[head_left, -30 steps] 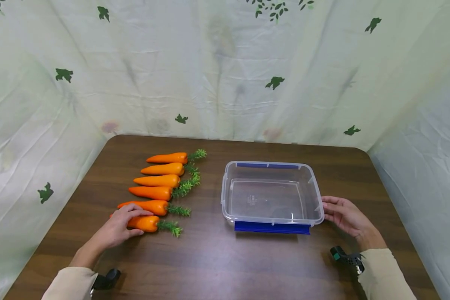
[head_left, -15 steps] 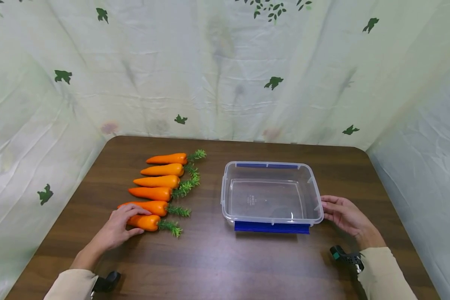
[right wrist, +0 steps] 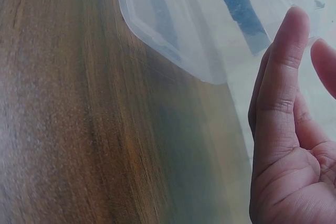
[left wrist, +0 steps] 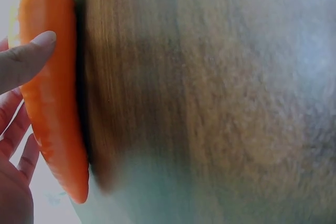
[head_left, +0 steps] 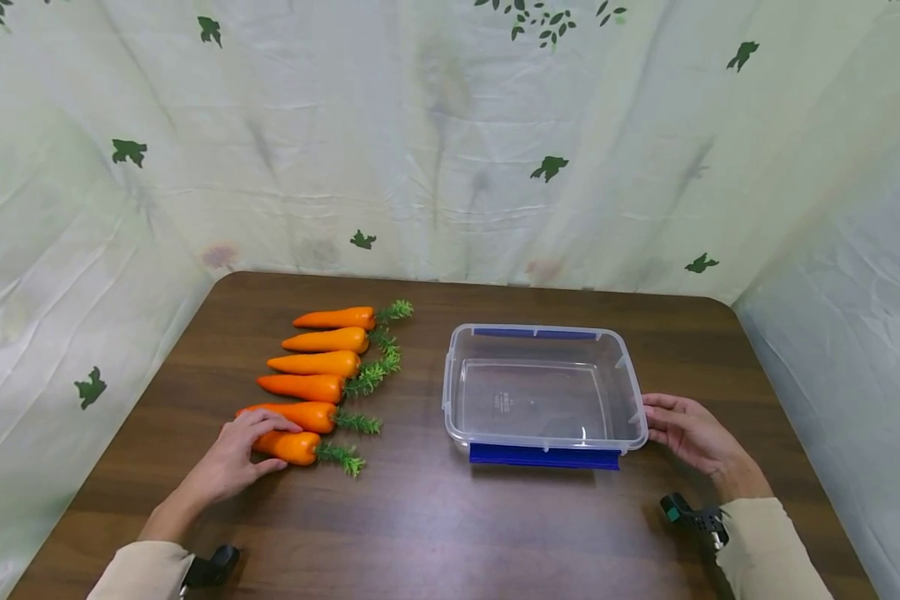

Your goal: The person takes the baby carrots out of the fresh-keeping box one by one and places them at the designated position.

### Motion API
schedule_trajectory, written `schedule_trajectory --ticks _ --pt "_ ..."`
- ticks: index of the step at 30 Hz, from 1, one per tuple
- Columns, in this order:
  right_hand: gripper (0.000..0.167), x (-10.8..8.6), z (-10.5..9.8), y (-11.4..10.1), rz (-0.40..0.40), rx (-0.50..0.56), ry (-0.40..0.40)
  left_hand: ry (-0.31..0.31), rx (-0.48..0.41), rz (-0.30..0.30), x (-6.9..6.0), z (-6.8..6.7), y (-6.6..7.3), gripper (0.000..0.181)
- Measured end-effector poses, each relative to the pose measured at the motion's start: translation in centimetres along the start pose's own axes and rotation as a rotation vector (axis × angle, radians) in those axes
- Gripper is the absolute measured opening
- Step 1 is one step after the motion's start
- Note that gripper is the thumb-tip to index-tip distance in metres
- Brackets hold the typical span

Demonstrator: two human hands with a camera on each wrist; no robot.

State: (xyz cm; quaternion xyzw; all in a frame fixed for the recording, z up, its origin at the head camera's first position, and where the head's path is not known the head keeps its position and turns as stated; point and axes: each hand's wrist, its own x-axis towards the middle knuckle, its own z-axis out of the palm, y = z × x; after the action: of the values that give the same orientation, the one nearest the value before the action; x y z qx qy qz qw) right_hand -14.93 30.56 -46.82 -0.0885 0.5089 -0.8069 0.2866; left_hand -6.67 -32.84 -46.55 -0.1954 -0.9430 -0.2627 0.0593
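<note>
My left hand [head_left: 236, 457] holds the nearest carrot [head_left: 296, 447], thumb on the near side and fingers over the far side. In the left wrist view the thumb lies across that carrot [left wrist: 55, 98], with the other fingers partly behind it. More orange carrots with green tops, such as the farthest carrot [head_left: 337, 317], lie in a row beyond. At the right, my right hand [head_left: 693, 433] has its fingertips at the right wall of a clear plastic container [head_left: 543, 440]. The right wrist view has the right hand [right wrist: 289, 108] with extended fingers beside the container [right wrist: 173, 40].
The container has no lid on and blue clips [head_left: 543, 456] hang at its sides. All of it stands on a brown wooden table [head_left: 420, 533]. A pale curtain [head_left: 450, 150] with green leaf and bird shapes surrounds the back and sides.
</note>
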Motion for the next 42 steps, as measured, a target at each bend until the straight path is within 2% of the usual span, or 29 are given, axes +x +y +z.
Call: schedule_trajectory --ticks 6,11,20,26,30,34,37,39,42 --pt "0.036 -0.3 -0.2 0.0 0.010 -0.023 0.025 0.020 0.017 0.013 0.0 0.1 0.2 0.054" --pt "0.038 -0.6 -0.4 0.1 -0.001 -0.017 0.005 0.015 0.028 0.018 0.0 0.1 0.3 0.054" --pt "0.038 -0.7 -0.3 -0.2 -0.005 -0.014 -0.002 0.046 0.055 0.032 -0.3 0.1 0.7 0.056" --pt "0.036 -0.8 -0.1 -0.5 -0.013 -0.028 0.009 0.095 0.014 0.042 -0.3 -0.2 1.2 0.058" --pt "0.034 -0.9 0.0 -0.7 -0.003 -0.070 0.048 0.111 -0.014 0.039 0.1 -0.4 2.0 0.054" --pt "0.028 -1.0 0.1 -0.8 -0.005 -0.167 0.140 0.121 0.003 0.025 1.2 -0.6 3.4 0.049" --pt "0.019 -1.1 0.2 -1.1 -0.032 -0.284 0.258 0.131 0.044 -0.005 2.2 -0.9 4.6 0.049" --pt "0.024 -1.2 0.2 -1.3 -0.055 -0.440 0.340 0.118 0.079 -0.038 2.9 -1.1 5.4 0.050" --pt "0.041 -1.2 0.3 -1.6 -0.063 -0.829 0.447 0.073 0.122 -0.108 4.1 -1.5 6.5 0.051"
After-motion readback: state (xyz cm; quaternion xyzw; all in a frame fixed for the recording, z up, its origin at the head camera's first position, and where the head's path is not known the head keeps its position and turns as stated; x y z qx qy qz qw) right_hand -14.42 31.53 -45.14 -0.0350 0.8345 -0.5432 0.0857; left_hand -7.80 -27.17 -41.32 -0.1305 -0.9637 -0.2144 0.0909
